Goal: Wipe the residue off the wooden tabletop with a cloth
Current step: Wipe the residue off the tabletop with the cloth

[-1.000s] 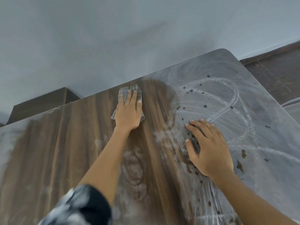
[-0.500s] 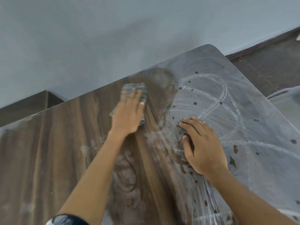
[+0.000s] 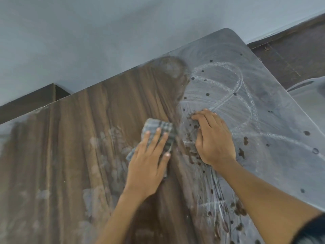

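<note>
Left hand (image 3: 147,162) lies flat, fingers straight, pressing the checked cloth (image 3: 159,132) onto the bench (image 3: 73,138) at frame centre; the palm hides most of the cloth, only its upper part and left corner showing. Right hand (image 3: 213,138) rests just right of it, fingers bent with tips on the surface, holding nothing. Grey-white residue (image 3: 237,88) with dark spots covers the right half; faint pale smears mark the brown left half. Bench cut off at lower edge; right sleeve blurred at lower right.
</note>
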A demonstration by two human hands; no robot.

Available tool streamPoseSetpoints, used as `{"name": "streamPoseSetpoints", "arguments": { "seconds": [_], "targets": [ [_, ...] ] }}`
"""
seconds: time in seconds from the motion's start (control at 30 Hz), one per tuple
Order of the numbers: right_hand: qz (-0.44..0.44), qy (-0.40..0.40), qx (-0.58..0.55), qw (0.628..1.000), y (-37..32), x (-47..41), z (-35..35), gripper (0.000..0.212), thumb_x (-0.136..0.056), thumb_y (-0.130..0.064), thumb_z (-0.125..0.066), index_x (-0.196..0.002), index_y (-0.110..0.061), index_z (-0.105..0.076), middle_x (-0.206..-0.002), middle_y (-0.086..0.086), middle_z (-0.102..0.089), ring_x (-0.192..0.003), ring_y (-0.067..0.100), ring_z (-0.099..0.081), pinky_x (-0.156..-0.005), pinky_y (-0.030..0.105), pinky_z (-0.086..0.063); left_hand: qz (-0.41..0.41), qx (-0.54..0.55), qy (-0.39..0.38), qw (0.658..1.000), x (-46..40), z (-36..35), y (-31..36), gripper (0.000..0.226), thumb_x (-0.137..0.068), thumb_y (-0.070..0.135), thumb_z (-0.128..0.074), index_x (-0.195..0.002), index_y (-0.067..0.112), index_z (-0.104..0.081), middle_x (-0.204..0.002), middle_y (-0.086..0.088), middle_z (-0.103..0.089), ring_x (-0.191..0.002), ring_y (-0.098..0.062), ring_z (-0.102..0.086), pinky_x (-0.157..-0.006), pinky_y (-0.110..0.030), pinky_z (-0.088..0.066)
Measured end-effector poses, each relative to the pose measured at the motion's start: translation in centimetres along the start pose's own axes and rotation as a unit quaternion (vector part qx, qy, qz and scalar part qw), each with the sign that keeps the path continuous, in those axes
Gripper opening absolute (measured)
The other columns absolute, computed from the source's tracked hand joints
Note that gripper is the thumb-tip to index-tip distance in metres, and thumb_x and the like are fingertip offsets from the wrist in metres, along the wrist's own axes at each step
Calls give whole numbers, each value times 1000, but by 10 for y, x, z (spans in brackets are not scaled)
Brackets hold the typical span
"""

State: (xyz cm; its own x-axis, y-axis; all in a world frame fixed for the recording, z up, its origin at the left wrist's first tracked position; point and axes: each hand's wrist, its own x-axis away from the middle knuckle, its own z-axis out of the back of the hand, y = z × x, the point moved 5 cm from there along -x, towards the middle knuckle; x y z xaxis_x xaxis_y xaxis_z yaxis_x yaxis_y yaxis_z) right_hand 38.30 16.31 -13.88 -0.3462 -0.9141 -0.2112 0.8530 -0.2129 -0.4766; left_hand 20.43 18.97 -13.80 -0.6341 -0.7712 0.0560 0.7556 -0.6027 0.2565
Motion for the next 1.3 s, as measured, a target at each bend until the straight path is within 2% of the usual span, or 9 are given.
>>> {"name": "streamPoseSetpoints", "arguments": {
  "seconds": [0.2,0.27,0.4,0.57,0.77,0.97,1.07,1.23,1.3],
  "targets": [
    [-5,-40,7,999,2,-1,-3,40,-87,-7,-40,-125,-9,-53,-131,7,-52,-130,25,-39,-112,38,-26,316,-2,45,948,-28,4,-69,60,-97,48,-14,-149,19,-9,-157,-1,-5,-144,-23,3,-116,-44,-4],
    [-2,-62,9,998,1,0,-4,42,-87,-6,-42,-129,-9,-50,-135,7,-48,-134,24,-34,-115,39,-23,281,12,42,959,-46,-2,-30,56,-99,42,-22,-149,21,-8,-157,0,-2,-144,-22,6,-116,-42,0],
    [9,-66,0,998,0,0,-1,45,-85,-3,-43,-130,-7,-49,-136,8,-47,-135,25,-32,-115,39,-20,94,20,37,995,-6,-22,60,56,-95,46,-17,-147,25,-15,-155,6,-8,-140,-12,7,-112,-33,-4],
    [27,-73,-3,997,0,1,-1,47,-85,-1,-45,-132,-7,-46,-138,9,-44,-137,25,-29,-118,36,-13,168,48,28,984,77,-26,64,55,-93,54,-10,-145,35,-5,-154,15,1,-142,-9,13,-114,-31,-6],
    [47,-78,-23,996,1,3,4,48,-85,-2,-49,-133,-6,-44,-140,10,-42,-138,26,-26,-118,36,-12,346,49,27,936,25,-16,34,56,-100,40,-25,-149,21,-6,-157,0,1,-144,-24,7,-115,-43,-5],
    [77,-113,-30,990,4,4,8,48,-89,-6,-47,-137,-6,-40,-145,10,-36,-141,25,-21,-117,34,-11,130,64,-18,989,108,-46,157,58,-93,52,-8,-145,30,4,-153,12,13,-138,-13,24,-113,-28,9],
    [118,-170,-27,978,10,5,12,50,-93,-7,-42,-143,-9,-31,-151,8,-27,-143,24,-14,-118,34,-10,161,50,-34,985,131,-46,145,56,-94,50,-12,-144,33,6,-150,16,17,-138,-12,26,-113,-29,5],
    [194,-177,-6,965,27,16,36,44,-97,-9,-34,-141,-9,-37,-149,5,-34,-142,22,-19,-116,37,-14,350,50,-10,935,100,-34,94,56,-100,36,-27,-149,19,-4,-157,-2,4,-143,-26,11,-116,-42,-2],
    [226,-162,8,961,34,28,44,42,-98,-13,-34,-139,-8,-39,-147,7,-37,-141,25,-22,-116,40,-15,290,39,-24,956,105,-41,126,57,-100,39,-23,-148,22,1,-155,1,10,-141,-22,18,-114,-37,6]
  ]
}}
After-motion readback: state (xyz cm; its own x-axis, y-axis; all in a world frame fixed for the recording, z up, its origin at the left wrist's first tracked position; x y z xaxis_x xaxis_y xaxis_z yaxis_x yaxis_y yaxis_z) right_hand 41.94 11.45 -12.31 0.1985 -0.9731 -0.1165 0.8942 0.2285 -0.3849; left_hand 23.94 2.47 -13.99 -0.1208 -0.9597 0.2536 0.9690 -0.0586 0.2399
